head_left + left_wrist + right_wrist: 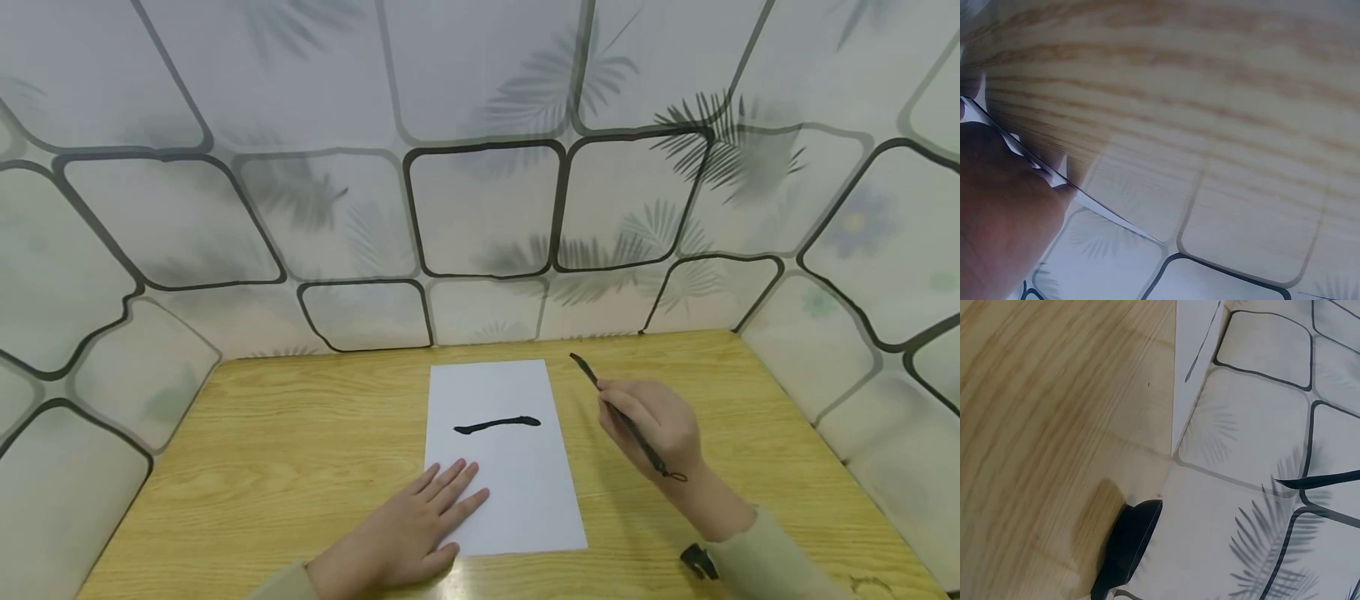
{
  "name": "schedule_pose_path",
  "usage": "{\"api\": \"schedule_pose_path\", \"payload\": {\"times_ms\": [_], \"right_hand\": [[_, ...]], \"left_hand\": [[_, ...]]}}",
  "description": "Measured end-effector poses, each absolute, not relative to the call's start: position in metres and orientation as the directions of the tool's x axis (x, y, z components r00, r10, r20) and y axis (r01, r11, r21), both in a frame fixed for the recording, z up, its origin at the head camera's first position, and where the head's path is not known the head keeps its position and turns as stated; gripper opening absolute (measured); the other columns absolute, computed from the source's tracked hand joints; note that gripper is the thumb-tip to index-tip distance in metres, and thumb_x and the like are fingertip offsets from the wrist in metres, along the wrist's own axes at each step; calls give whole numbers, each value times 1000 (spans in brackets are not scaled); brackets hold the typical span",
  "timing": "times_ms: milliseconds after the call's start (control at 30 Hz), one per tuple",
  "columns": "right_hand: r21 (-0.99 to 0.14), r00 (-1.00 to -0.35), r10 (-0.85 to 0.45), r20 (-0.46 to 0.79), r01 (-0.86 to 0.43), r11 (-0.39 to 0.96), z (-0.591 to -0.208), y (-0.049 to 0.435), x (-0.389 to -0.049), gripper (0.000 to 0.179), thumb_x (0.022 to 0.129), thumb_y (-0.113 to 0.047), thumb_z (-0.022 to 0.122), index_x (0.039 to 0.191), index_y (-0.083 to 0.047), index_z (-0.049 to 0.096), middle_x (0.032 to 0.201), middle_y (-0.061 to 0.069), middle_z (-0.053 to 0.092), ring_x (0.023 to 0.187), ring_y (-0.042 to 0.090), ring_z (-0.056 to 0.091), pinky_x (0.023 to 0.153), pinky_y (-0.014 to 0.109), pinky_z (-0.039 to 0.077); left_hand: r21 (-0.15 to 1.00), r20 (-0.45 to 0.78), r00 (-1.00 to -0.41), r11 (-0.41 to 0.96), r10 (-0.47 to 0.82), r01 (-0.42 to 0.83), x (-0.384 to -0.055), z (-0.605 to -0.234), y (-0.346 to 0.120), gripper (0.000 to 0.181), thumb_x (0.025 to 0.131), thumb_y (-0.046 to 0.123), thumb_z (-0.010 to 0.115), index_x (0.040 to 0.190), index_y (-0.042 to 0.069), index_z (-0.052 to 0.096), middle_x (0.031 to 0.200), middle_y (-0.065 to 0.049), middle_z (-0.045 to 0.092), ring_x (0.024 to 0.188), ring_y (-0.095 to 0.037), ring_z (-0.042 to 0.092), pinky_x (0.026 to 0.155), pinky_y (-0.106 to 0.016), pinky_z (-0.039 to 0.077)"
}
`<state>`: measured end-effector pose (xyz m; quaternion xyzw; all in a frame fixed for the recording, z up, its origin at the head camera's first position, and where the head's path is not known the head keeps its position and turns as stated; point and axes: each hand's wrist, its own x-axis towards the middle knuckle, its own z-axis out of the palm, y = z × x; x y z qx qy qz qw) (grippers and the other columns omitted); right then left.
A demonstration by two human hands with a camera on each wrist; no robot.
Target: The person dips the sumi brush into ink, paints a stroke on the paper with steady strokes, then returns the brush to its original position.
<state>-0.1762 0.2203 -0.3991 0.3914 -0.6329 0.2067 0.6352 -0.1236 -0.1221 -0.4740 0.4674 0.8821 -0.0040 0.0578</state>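
A sheet of white paper [517,492] lies on the table with a single black horizontal stroke [497,424] across its upper half. My left hand [416,525] rests flat on the paper's lower left, fingers spread. In the left wrist view, that hand [1010,212] appears beside the thin edge of the paper [1116,219]. To the right of the sheet, my right hand [667,417] grips a dark calligraphy brush [636,435] with a loop at its handle end. Its dark tip points up and left, apart from the paper. The right wrist view shows the brush's black tip [1310,482].
The wood-grain table [300,442] is bordered by patterned panels [483,208] at the back and sides. A small black object [699,561] shows beside the right sleeve. In the right wrist view, a black curved thing [1129,540] is visible; its kind is unclear.
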Motion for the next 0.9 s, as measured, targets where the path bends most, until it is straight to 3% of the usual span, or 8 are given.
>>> {"api": "schedule_pose_path", "payload": {"times_ms": [167,567,900], "right_hand": [[303,186,-251,950,-740,600,-394,220,-176,22,96,-3,67,77,6,74,69,18,76,48,31,65,41,41,51],[355,137,-378,916,-717,600,-399,238,-169,29,103,-4,63,78,6,75,76,19,77,55,30,67,46,39,54],[456,162,-496,853,-693,558,-404,252,-164,31,108,-5,59,83,5,74,80,21,78,56,32,68,45,41,54]], "left_hand": [[50,-107,-556,563,824,825,-123,-474,-122,65,112,48,32,171,22,25,179,-10,19,165,-28,24,131,-51,31],[63,-125,-563,573,817,817,-124,-474,-122,65,112,49,33,171,23,24,180,-9,17,166,-27,22,131,-51,30],[13,-101,-555,559,825,829,-123,-472,-122,65,112,48,35,171,21,26,179,-11,20,165,-28,25,130,-49,33]]}}
